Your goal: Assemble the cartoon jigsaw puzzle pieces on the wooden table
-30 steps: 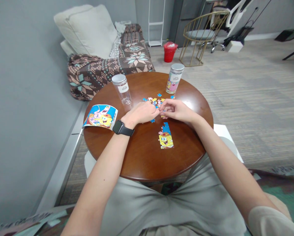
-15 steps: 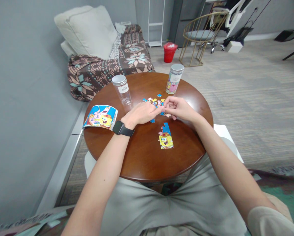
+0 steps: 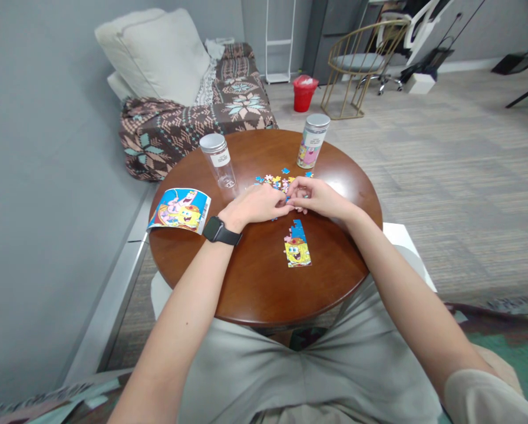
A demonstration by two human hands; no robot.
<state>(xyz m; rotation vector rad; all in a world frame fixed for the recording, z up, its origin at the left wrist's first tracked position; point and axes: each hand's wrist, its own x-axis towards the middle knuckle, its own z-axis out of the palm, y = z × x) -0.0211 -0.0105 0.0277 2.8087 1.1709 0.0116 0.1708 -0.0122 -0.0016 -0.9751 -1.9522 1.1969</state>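
Note:
My left hand (image 3: pixel 264 203), with a black watch on its wrist, is closed above the pile of loose puzzle pieces (image 3: pixel 276 181). My right hand (image 3: pixel 314 195) meets it from the right, thumb and fingers pinched together. A bit of blue, a puzzle piece (image 3: pixel 288 200), shows at the right fingertips. What the left fingers hold, if anything, is hidden. Nearer to me lies a joined section of puzzle (image 3: pixel 297 250) with a yellow cartoon face and a blue upper part. One blue piece (image 3: pixel 309 174) lies apart, behind my right hand.
On the round brown table (image 3: pixel 255 282) stand a clear jar (image 3: pixel 222 165) and a jar with a picture label (image 3: pixel 312 144), both with silver lids. A curled picture sheet (image 3: pixel 180 209) lies at the left. Beyond are a covered sofa (image 3: pixel 193 123) and a red bin (image 3: pixel 303 94).
My right hand has shifted slightly left and down, closer to the left fingers. A blue piece now shows behind it. The left fingers have curled more; the joined section stays put.

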